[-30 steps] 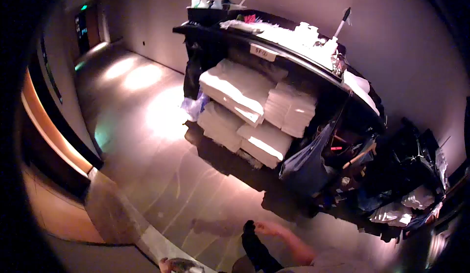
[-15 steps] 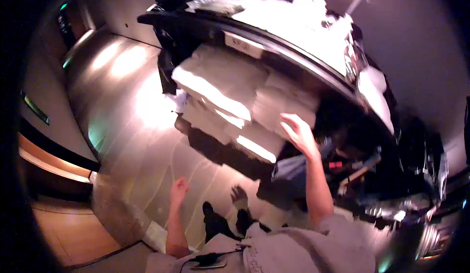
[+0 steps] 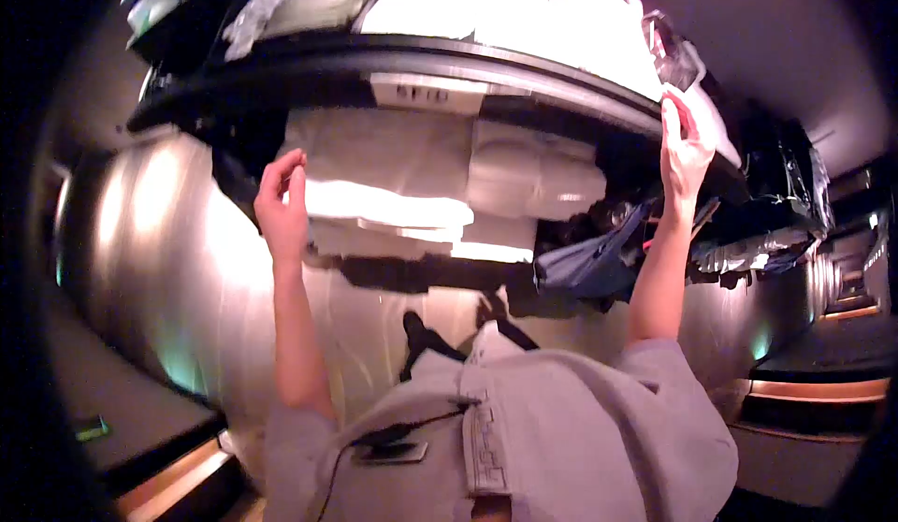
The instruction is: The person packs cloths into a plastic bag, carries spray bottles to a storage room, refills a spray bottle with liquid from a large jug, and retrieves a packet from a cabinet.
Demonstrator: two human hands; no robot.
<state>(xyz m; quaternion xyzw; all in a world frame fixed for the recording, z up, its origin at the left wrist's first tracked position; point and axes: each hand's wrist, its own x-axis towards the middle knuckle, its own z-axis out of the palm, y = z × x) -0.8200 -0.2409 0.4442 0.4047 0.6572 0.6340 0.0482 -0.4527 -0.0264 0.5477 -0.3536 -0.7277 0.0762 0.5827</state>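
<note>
A service cart (image 3: pixel 421 59) stands in front of me, with folded white linens (image 3: pixel 383 162) stacked on the shelf under its top. Beside that pile lies a second folded stack (image 3: pixel 533 181). My left hand (image 3: pixel 282 202) is raised at the left edge of the linens, fingers loosely bent, thumb apart, nothing visible in it. At the right end of the cart's top edge is my right hand (image 3: pixel 687 148), its fingers bent and apart. Whether it touches the rim or the clear plastic bag (image 3: pixel 687 64) there, I cannot make out.
Bright white items (image 3: pixel 552 7) cover the cart top, overexposed. A black bin with bottles (image 3: pixel 168 3) hangs at its left end. Blue-grey cloth (image 3: pixel 594 260) droops from the lower right. A corridor (image 3: pixel 847 283) runs off to the right; lit wooden floor (image 3: pixel 168 213) lies left.
My left hand has risen from low over the floor to beside the linens. My right hand has moved from the folded stack up to the cart's right edge. The view has turned, levelling the cart.
</note>
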